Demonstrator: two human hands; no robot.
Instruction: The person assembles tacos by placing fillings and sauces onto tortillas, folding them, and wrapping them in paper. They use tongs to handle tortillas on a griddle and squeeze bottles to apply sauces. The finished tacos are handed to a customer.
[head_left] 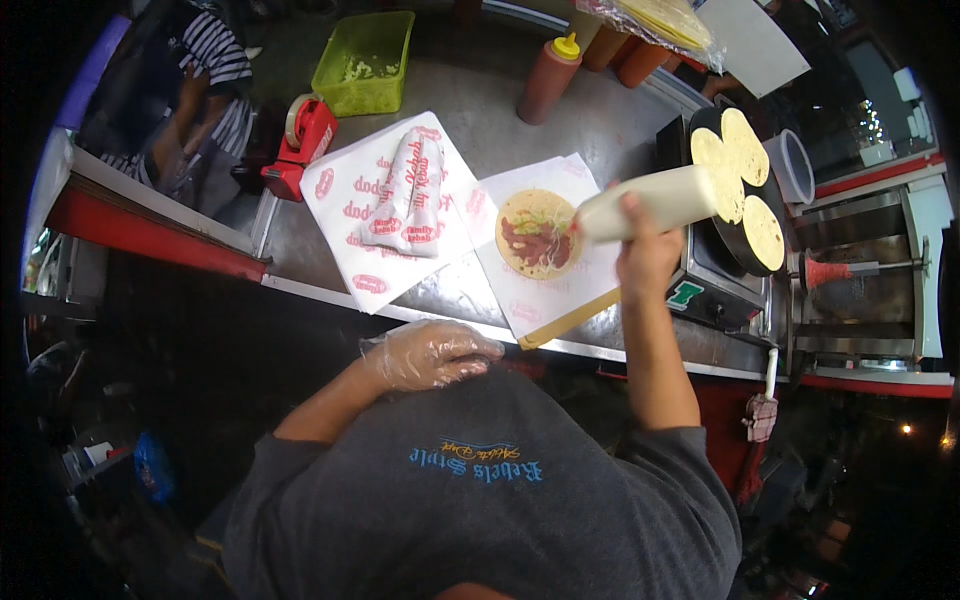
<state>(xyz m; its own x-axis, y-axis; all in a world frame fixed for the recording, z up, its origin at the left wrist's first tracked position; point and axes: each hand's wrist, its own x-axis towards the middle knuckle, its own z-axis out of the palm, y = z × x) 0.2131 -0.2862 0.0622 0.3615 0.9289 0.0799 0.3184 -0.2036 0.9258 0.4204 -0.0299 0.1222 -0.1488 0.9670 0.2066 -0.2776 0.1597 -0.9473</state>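
My right hand [648, 250] is wrapped round a squeeze bottle of whitish sauce [660, 203]. The bottle is tipped almost flat, its nozzle end pointing left over a round tortilla [512, 258]. Strips of brown-red meat [545, 246] lie on the tortilla, with pale green shreds and thin pale strands of sauce over them. Under the tortilla is white printed wrapping paper [500, 195]. My left hand [430, 355], in a clear plastic glove, rests by the counter's front edge. Its fingers are curled together, and nothing shows in them.
Two wrapped rolls [415, 190] lie on a paper stack to the left. Beyond are a red tape dispenser [303, 150], a green tub [365, 65] and a red sauce bottle [550, 80]. Several tortillas [762, 232] sit on a dark griddle [728, 240] at right. A person [190, 100] is at far left.
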